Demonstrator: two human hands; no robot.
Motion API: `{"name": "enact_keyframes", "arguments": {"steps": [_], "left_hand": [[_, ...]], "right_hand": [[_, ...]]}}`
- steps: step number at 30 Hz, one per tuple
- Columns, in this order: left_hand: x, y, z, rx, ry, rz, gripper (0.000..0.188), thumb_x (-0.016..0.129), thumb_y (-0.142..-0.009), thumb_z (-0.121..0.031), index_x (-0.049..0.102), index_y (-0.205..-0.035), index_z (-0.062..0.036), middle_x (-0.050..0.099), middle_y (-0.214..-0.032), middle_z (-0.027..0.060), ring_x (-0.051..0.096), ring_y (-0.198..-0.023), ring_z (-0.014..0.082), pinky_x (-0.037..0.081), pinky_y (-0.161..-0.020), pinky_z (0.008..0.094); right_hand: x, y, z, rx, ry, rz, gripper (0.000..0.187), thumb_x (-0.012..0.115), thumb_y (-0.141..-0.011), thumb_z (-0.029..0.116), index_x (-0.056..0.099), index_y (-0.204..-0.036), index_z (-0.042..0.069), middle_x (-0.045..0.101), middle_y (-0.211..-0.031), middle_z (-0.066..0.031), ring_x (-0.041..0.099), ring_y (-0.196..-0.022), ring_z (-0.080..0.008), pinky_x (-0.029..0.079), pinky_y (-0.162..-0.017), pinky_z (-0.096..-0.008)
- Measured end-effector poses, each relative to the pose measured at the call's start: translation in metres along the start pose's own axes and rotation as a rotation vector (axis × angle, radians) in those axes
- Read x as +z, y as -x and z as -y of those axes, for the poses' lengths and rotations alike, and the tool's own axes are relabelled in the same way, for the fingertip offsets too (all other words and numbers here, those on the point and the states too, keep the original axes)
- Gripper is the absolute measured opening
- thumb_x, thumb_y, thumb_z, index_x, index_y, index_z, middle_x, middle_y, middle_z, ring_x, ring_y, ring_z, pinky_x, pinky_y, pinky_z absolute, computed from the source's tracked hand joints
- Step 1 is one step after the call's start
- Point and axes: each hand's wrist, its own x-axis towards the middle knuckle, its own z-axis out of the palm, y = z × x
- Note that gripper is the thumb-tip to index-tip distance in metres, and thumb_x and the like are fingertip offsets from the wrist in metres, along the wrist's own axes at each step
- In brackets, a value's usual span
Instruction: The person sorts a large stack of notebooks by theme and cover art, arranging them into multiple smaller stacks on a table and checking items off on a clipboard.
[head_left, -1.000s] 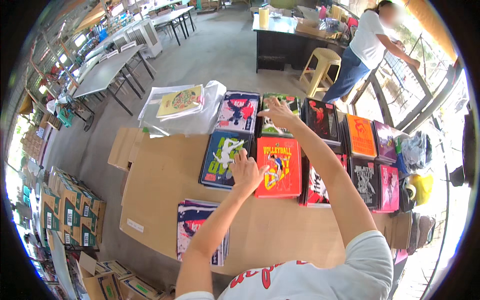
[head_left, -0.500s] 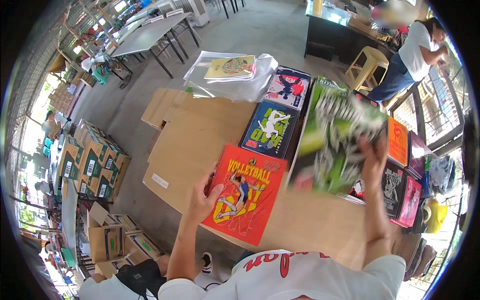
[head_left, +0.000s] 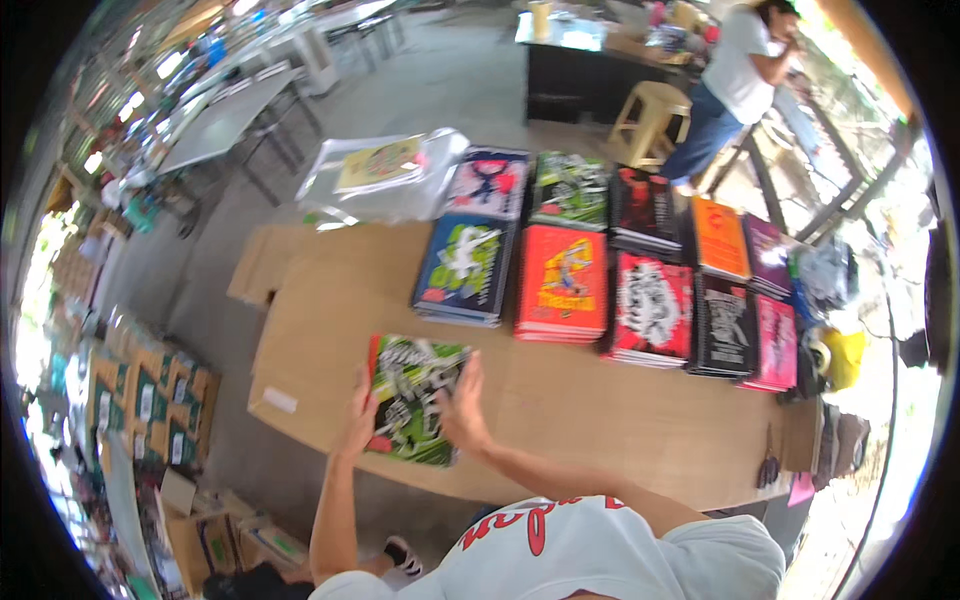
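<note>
A green, black and white notebook (head_left: 412, 400) lies on top of a red one, whose edge (head_left: 375, 356) peeks out at the upper left. My left hand (head_left: 357, 415) grips the pair along the left side. Against the right side presses my right hand (head_left: 463, 408), its thumb over the green cover. Both notebooks are just above or on the near edge of the brown table (head_left: 330, 300); I cannot tell which. Beyond them stand stacks of notebooks, among them a blue stack (head_left: 465, 265), a red-orange stack (head_left: 563, 280) and a green stack (head_left: 570, 190).
More stacks, red-and-white (head_left: 650, 310), black (head_left: 724, 325), orange (head_left: 719, 238) and pink (head_left: 775, 340), fill the table's right side. Clear plastic sleeves (head_left: 335, 200) lie at the far left corner. Cartons (head_left: 150, 405) are piled left on the floor. A person (head_left: 738, 75) stands beyond a stool (head_left: 655, 118).
The green notebook has come from the right onto the red one in my left hand. My right hand has moved left with it. The view has shifted, uncovering the stacks behind.
</note>
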Motion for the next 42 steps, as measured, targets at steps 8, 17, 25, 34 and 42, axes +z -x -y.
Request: {"name": "enact_keyframes", "arguments": {"steps": [8, 17, 25, 34, 42], "left_hand": [[0.043, -0.020, -0.176, 0.246, -0.140, -0.338, 0.053, 0.063, -0.087, -0.019, 0.048, -0.136, -0.0042, 0.048, -0.134, 0.0183, 0.040, -0.129, 0.0346, 0.028, -0.109, 0.0459], [0.326, -0.178, -0.256, 0.402, -0.543, -0.045, 0.040, 0.074, -0.078, -0.035, 0.066, -0.086, 0.0028, 0.047, -0.122, 0.0151, 0.046, -0.116, 0.0326, 0.045, -0.082, 0.0488], [0.165, -0.078, -0.237, 0.260, 0.072, -0.127, 0.032, 0.065, -0.086, -0.012, 0.059, -0.115, 0.0018, 0.068, -0.085, 0.0157, 0.067, -0.077, 0.0250, 0.051, -0.068, 0.0351], [-0.037, 0.020, -0.042, -0.112, 0.162, -0.304, 0.030, 0.062, -0.091, -0.011, 0.064, -0.116, 0.0040, 0.066, -0.086, -0.0005, 0.056, -0.075, 0.0067, 0.047, -0.068, 0.0241], [-0.015, 0.014, -0.005, -0.064, 0.089, -0.143, 0.056, 0.061, -0.093, -0.020, 0.041, -0.140, 0.0028, 0.062, -0.110, 0.0114, 0.056, -0.094, 0.0159, 0.045, -0.087, 0.0307]], "right_hand": [[-0.232, -0.167, -0.017, -0.445, 0.417, -0.297, 0.050, 0.061, -0.079, 0.004, 0.043, -0.125, 0.007, 0.038, -0.124, -0.0152, 0.037, -0.119, -0.0320, 0.037, -0.094, -0.0428], [-0.361, -0.372, -0.074, -0.438, 1.414, 0.606, 0.059, 0.084, -0.060, 0.017, 0.061, -0.114, 0.024, 0.037, -0.139, -0.0113, 0.033, -0.132, -0.0343, 0.039, -0.098, -0.0581], [-0.418, -0.266, 0.005, -0.816, 0.914, -0.015, 0.039, 0.069, -0.081, 0.009, 0.058, -0.117, 0.008, 0.065, -0.101, -0.0074, 0.064, -0.090, -0.0253, 0.053, -0.076, -0.0356], [-0.119, -0.026, 0.111, 0.204, -0.729, 0.134, 0.038, 0.060, -0.093, 0.020, 0.051, -0.124, -0.001, 0.059, -0.116, -0.0135, 0.053, -0.106, -0.0208, 0.037, -0.099, -0.0350], [-0.001, -0.001, 0.046, -0.006, 0.078, -0.166, 0.073, 0.061, -0.088, 0.014, 0.019, -0.144, -0.004, 0.025, -0.144, -0.0259, 0.026, -0.132, -0.0432, 0.024, -0.109, -0.0498]]}}
